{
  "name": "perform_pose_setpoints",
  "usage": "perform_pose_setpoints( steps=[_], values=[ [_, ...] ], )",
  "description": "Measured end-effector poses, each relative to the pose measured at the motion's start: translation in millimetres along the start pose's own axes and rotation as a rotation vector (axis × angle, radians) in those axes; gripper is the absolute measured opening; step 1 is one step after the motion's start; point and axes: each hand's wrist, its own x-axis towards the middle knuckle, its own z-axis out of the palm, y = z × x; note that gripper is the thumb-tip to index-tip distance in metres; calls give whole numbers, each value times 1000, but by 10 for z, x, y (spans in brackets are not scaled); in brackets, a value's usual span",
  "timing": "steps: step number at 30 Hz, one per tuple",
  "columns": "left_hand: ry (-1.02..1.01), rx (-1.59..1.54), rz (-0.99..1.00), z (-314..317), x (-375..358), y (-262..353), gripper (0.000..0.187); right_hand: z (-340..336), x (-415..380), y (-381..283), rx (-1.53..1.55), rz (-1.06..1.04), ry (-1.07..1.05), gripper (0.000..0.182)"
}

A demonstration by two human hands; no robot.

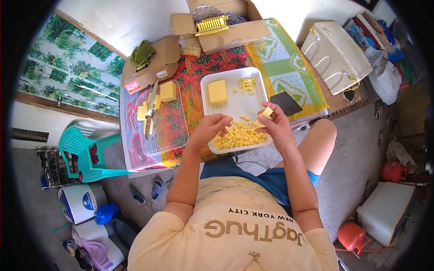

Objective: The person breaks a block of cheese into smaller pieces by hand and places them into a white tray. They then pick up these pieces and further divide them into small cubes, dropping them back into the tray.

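Note:
My right hand [279,130] pinches a pale yellow strip of cheese [264,117] over the right side of a white tray [205,108]. My left hand [209,131] hangs over the tray's left edge, fingers curled together; whether a small piece is between them I cannot make out. Below both hands lies a heap of small cheese cubes [239,137]. Farther back in the tray stand a stack of cheese slices [217,92] and a smaller group of cubes [247,85]. To the left, a knife [151,106] lies across a clear tray [169,143] beside a cheese block [168,91].
A cardboard box [235,40] stands at the table's back, with a yellow rack-like item [211,25] on it. A dark flat object [285,104] lies right of the white tray. A green chair [74,147] is at left, a cooler box [334,56] at right.

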Motion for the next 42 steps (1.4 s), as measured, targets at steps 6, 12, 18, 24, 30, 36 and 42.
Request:
perform_pose_setpoints(
  steps=[6, 12, 18, 24, 30, 36, 42],
  values=[
    [-34, 235, -1, -26, 11, -118, 37, 9, -1, 45, -20, 12, -30, 45],
    [-19, 22, 121, 83, 9, -35, 34, 70, -24, 120, 35, 58, -89, 43],
    [-88, -188, 159, 334, -38, 129, 33, 90, -25, 132, 99, -50, -99, 40],
    [-42, -301, 271, 461, -29, 159, 30, 84, -50, 98, 121, -75, -78, 36],
    [-115, -312, 257, 418, -35, 165, 31, 94, -82, 26, 140, -48, -75, 34],
    [-115, -323, 243, 428, -40, 171, 32, 84, -86, 23, 161, -41, -75, 32],
    [-109, -291, 269, 420, -46, 181, 33, 101, -103, 13, 165, -39, -68, 33]
  ],
)
